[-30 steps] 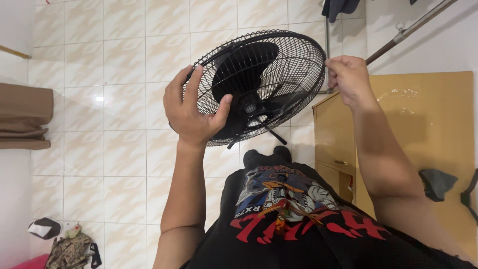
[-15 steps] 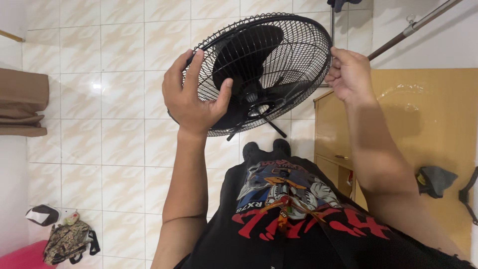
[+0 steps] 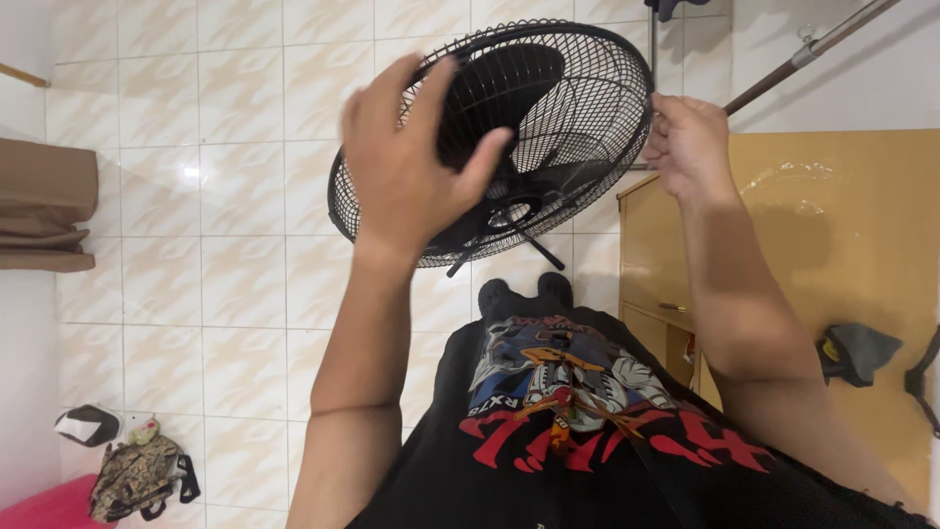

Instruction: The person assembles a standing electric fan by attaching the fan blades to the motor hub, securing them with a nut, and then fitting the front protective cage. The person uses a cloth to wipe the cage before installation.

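Two hands are up in the top half of the frame, one at each side of a black wire fan guard [image 3: 578,108].

At the far left edge, a brown folded cloth [image 3: 44,206] is cut off by the frame, and in the lower left corner a camouflage bag [image 3: 132,477] lies on the tiled floor [image 3: 235,294] beside a pink thing that shows only in part.

Your left hand [image 3: 406,162] sits left of centre with its back to the camera, fingers spread and loosely curved over the left part of the guard. It hides that stretch of the wires, and the palm side is out of sight, so you cannot tell how firmly it grips or whether it only rests there.

The fan guard fills the upper centre, tilted, with dark fan blades [image 3: 504,93] behind the wires. Its lower left rim stays visible below your wrist.

Your right hand [image 3: 688,147] is right of centre, fingers curled closed at the right rim of the guard; the fingertips are turned away, so the exact pinch is hard to make out.

Behind that hand, a yellow wooden cabinet [image 3: 832,255] takes up the right of the frame, with a metal pole [image 3: 803,54] running to the upper right corner.
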